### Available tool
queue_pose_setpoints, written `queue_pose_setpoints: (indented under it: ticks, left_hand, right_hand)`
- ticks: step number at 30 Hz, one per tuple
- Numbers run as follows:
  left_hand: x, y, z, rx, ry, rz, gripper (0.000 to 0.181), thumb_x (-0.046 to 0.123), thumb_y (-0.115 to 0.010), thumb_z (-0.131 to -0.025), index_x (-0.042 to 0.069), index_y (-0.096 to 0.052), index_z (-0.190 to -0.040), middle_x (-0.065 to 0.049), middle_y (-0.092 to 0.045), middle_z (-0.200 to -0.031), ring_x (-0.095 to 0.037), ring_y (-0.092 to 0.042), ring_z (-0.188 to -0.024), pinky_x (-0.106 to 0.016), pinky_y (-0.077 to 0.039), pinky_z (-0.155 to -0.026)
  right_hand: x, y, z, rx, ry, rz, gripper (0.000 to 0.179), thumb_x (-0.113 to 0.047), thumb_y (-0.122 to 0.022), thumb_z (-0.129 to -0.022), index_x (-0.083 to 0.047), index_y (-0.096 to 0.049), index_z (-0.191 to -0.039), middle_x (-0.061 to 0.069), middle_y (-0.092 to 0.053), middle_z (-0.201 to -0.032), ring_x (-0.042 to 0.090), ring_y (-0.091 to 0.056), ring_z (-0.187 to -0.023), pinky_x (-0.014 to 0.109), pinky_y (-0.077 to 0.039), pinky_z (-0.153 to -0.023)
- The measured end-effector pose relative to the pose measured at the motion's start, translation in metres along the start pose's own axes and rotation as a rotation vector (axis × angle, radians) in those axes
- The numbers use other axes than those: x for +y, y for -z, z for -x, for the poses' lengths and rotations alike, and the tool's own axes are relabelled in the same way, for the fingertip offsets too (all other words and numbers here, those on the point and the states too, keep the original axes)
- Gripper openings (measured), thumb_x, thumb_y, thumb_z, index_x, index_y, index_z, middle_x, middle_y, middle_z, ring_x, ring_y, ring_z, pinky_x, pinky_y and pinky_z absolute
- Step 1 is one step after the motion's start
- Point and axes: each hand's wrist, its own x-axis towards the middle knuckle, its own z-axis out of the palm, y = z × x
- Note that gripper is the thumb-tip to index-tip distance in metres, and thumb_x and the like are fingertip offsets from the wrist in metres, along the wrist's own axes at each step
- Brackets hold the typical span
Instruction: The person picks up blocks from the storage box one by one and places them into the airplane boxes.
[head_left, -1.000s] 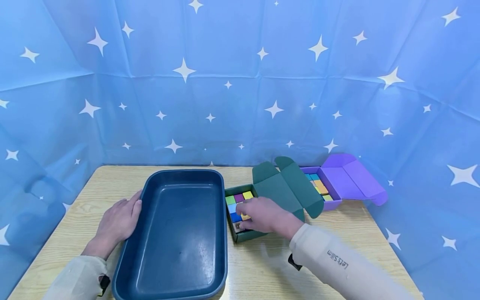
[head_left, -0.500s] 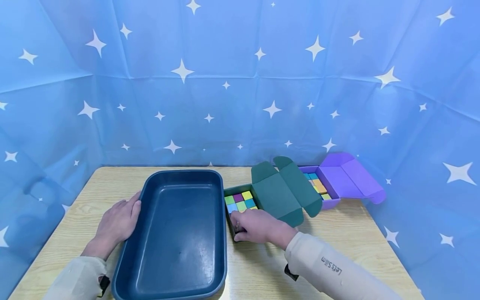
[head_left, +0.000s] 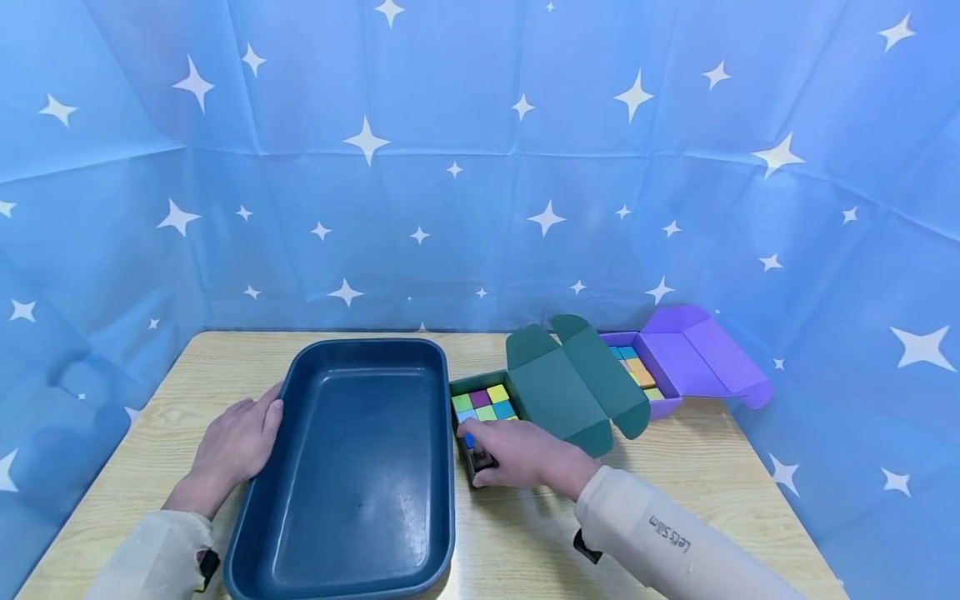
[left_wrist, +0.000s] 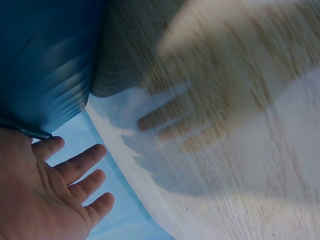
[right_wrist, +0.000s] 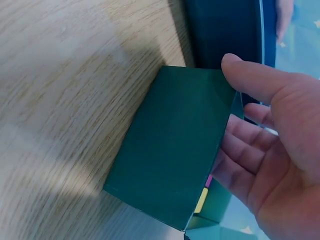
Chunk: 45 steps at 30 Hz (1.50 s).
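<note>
A dark blue tray (head_left: 352, 467) lies lengthwise on the table. My left hand (head_left: 236, 442) rests along its left rim; in the left wrist view that hand's fingers (left_wrist: 75, 167) are extended. Just right of the tray stands an open green box (head_left: 517, 403) holding several coloured cubes (head_left: 482, 400). At its near end, my right hand (head_left: 517, 454) grips the box wall. From the right wrist view, the thumb is outside near the wall's edge, with the other fingers inside. A dark brown cube (head_left: 480, 457) shows in the gap under the hand, and part of the cubes is covered.
Behind, on the right, an open purple box (head_left: 663, 407) holds more cubes, its lid (head_left: 697, 358) folded outward. The green box's lid (head_left: 562, 387) reaches right toward it. A blue star-patterned curtain (head_left: 480, 208) surrounds the wooden table (head_left: 517, 550).
My right hand has moved from over the cubes toward the box's near end. The green box has shifted slightly to the right over the last half second. My left hand stays put.
</note>
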Motion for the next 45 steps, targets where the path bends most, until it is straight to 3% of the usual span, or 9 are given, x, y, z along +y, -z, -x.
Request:
queue_pose_setpoints:
  ticks: [3, 11, 19, 31, 45]
  left_hand:
    - [0.000, 0.000, 0.000, -0.008, 0.003, 0.003, 0.061, 0.041, -0.013, -0.106, 0.004, -0.029, -0.152, -0.031, -0.047, -0.142, -0.054, -0.041, -0.128, -0.068, -0.034, -0.104]
    - [-0.001, 0.000, -0.001, -0.016, 0.005, 0.004, 0.061, 0.042, -0.013, -0.106, 0.004, -0.029, -0.152, -0.031, -0.048, -0.141, -0.053, -0.043, -0.126, -0.068, -0.035, -0.103]
    - [-0.001, 0.000, -0.001, -0.024, 0.008, 0.008, 0.062, 0.042, -0.014, -0.106, 0.004, -0.029, -0.152, -0.031, -0.047, -0.141, -0.053, -0.042, -0.125, -0.068, -0.035, -0.103]
    - [0.001, 0.001, -0.001, -0.023, 0.004, 0.009, 0.062, 0.042, -0.013, -0.106, 0.003, -0.029, -0.152, -0.032, -0.046, -0.142, -0.054, -0.041, -0.127, -0.068, -0.034, -0.105]
    - [0.000, 0.000, 0.000, -0.025, 0.010, 0.011, 0.062, 0.043, -0.014, -0.106, 0.004, -0.028, -0.152, -0.032, -0.046, -0.141, -0.054, -0.041, -0.126, -0.069, -0.033, -0.104]
  right_hand:
    - [0.000, 0.001, 0.001, -0.006, -0.007, -0.009, 0.059, -0.038, -0.072, -0.088, -0.023, -0.044, -0.138, -0.005, -0.065, -0.114, 0.008, -0.062, -0.100, 0.029, -0.053, -0.085]
    - [0.000, 0.002, 0.001, -0.011, -0.016, -0.021, 0.062, -0.037, -0.073, -0.087, -0.023, -0.043, -0.139, -0.009, -0.064, -0.099, 0.003, -0.057, -0.083, 0.027, -0.052, -0.079]
    - [-0.002, 0.002, 0.005, -0.015, 0.020, 0.061, 0.062, -0.043, -0.072, -0.086, -0.022, -0.051, -0.140, -0.003, -0.058, -0.133, 0.014, -0.060, -0.115, 0.034, -0.052, -0.098]
    - [-0.001, -0.003, 0.021, -0.005, 0.030, 0.058, 0.058, -0.046, -0.074, -0.083, -0.021, -0.059, -0.133, -0.005, -0.060, -0.125, 0.007, -0.059, -0.100, 0.030, -0.054, -0.091]
    - [0.008, -0.009, 0.053, -0.003, -0.006, -0.003, 0.055, -0.046, -0.076, -0.081, -0.020, -0.062, -0.128, -0.007, -0.062, -0.119, 0.005, -0.057, -0.095, 0.030, -0.054, -0.088]
